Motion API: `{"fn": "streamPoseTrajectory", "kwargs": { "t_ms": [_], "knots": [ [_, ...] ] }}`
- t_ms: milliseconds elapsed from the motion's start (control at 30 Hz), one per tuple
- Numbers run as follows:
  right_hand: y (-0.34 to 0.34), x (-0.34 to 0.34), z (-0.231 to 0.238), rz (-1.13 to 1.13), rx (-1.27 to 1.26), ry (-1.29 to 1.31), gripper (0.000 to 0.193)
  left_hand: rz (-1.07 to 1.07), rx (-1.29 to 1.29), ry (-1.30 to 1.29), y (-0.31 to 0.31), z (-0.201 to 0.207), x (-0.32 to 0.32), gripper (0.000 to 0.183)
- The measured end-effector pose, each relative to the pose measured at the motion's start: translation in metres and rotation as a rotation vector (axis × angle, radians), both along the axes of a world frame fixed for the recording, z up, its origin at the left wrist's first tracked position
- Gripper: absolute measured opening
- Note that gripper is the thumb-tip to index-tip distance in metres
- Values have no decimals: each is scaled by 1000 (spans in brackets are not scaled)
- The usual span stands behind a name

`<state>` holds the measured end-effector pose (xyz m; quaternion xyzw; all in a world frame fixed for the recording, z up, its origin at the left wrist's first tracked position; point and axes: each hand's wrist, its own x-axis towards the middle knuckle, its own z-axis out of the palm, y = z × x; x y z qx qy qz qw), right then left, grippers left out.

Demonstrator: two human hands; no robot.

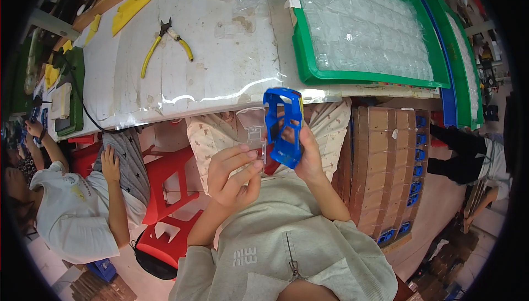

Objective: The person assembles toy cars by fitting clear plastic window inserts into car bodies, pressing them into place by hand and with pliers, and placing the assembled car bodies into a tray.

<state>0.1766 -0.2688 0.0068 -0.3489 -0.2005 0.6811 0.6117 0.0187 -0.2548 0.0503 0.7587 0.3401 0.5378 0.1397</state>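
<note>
My right hand (312, 162) is closed round the side of a blue plastic toy car body shell (285, 156), held up on end in front of my lap. The shell has open window gaps. Just left of it, my left hand (236, 177) pinches a clear moulded plastic piece (254, 126), which looks like a car window insert. The clear piece stands close beside the shell; whether the two touch, I cannot tell. My left fingertips are curled near its lower end.
Yellow-handled cutting pliers (184, 47) lie on the white worktable (215, 75). A green tray (374, 79) of clear plastic parts stands at the right. Beside my right leg is a brown divided box (380, 163) with several blue shells. Red stools (172, 191) and a seated co-worker (77, 213) are at left.
</note>
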Motion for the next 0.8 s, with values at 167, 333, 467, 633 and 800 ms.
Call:
{"fn": "streamPoseTrajectory", "kwargs": {
  "t_ms": [167, 333, 467, 633, 800],
  "knots": [
    [57, -21, -18, -347, 495, -411, 69, 92, 33, 33, 8, -2, -4, 31],
    [66, -28, -38, -547, 638, -846, 81, 67, -99, -43, 15, -5, -1, 29],
    [53, -29, -62, -512, 665, -772, 84, 15, -113, -18, 20, -6, 11, 29],
    [38, -19, -61, -373, 686, -1022, 80, 60, -171, 315, 22, -9, 22, 23],
    [33, -19, -64, -410, 738, -1166, 73, 97, -224, 309, 19, -7, 21, 19]
  ]
}}
